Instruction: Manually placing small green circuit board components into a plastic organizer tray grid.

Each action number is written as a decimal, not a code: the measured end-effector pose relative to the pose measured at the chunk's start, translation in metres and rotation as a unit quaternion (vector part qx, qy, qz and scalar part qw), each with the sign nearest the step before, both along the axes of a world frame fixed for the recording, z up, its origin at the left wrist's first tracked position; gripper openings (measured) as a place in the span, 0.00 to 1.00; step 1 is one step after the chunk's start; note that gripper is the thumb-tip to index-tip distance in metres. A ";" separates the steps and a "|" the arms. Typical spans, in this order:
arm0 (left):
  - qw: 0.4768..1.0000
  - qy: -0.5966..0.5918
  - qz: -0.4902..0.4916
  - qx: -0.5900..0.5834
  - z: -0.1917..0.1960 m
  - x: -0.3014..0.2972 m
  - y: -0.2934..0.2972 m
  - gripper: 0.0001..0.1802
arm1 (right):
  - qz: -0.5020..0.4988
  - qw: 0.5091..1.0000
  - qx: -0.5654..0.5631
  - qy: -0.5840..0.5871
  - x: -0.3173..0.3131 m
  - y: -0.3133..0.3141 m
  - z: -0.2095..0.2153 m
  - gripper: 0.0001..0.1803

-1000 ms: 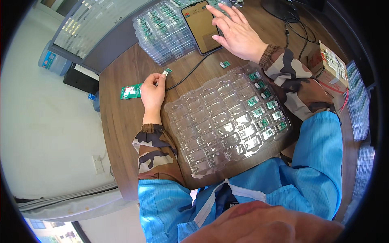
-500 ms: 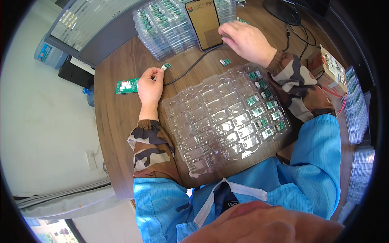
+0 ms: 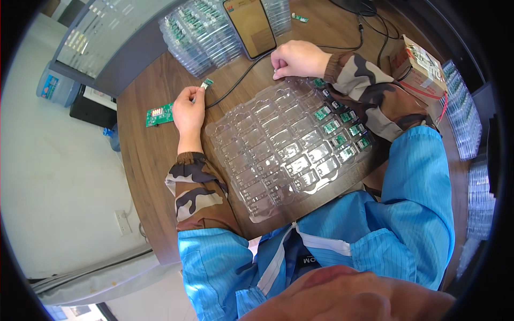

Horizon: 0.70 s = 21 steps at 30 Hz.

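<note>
Between the thumb and fingers of my left hand (image 3: 189, 109) is a small green circuit board (image 3: 207, 83), held above the wooden desk. A larger green circuit board (image 3: 159, 114) with a lit display lies just left of that hand. My right hand (image 3: 301, 59) is pinched at the desk in front of the phone (image 3: 249, 27). A small circuit board sits at its fingertips, mostly hidden by them. Nearest me lies a clear plastic tray (image 3: 251, 152) with rows of pockets. Several small green boards (image 3: 331, 126) fill pockets on its right side.
Stacked clear trays (image 3: 201, 40) with green boards stand behind the phone. A black cable (image 3: 234, 85) crosses the desk. Another small board (image 3: 300, 18) lies at the back. A cardboard box (image 3: 420, 69) is at the right, with more tray stacks (image 3: 463, 112) beyond it.
My right hand has come down from beside the phone to the loose small board on the desk, and its fingers have closed there. My left hand keeps its pinch. The view has shifted slightly.
</note>
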State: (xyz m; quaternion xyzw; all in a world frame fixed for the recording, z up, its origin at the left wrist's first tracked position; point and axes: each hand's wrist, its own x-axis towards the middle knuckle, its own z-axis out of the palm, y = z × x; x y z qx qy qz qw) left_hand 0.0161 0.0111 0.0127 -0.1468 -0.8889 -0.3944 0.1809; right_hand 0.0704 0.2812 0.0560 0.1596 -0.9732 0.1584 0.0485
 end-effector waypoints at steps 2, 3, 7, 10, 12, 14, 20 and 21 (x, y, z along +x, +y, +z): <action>1.000 0.026 -0.014 -0.011 -0.001 0.000 0.000 0.10 | -0.003 1.000 0.005 -0.002 0.000 0.004 -0.003 0.10; 0.999 0.035 -0.031 -0.004 -0.003 -0.002 0.005 0.10 | -0.005 1.000 0.015 0.006 0.004 0.006 -0.002 0.07; 0.997 0.039 -0.063 0.008 -0.009 -0.007 -0.005 0.10 | 0.072 0.993 -0.017 0.091 0.001 0.009 -0.002 0.05; 0.999 0.026 -0.036 0.005 -0.007 -0.003 -0.015 0.09 | 0.120 0.981 -0.078 0.129 0.015 0.008 0.018 0.06; 0.998 0.034 -0.054 0.005 -0.008 -0.006 -0.010 0.10 | 0.106 0.973 -0.164 0.120 0.040 0.020 0.030 0.06; 0.997 0.038 -0.070 0.006 -0.006 -0.007 -0.006 0.10 | 0.095 0.969 -0.180 0.139 0.067 0.033 0.041 0.07; 0.996 0.029 -0.076 0.025 -0.009 -0.008 -0.007 0.11 | 0.013 0.946 -0.316 0.078 0.163 0.089 0.048 0.08; 0.996 0.025 -0.078 0.021 -0.008 -0.007 -0.008 0.11 | -0.003 0.929 -0.365 0.060 0.180 0.101 0.046 0.09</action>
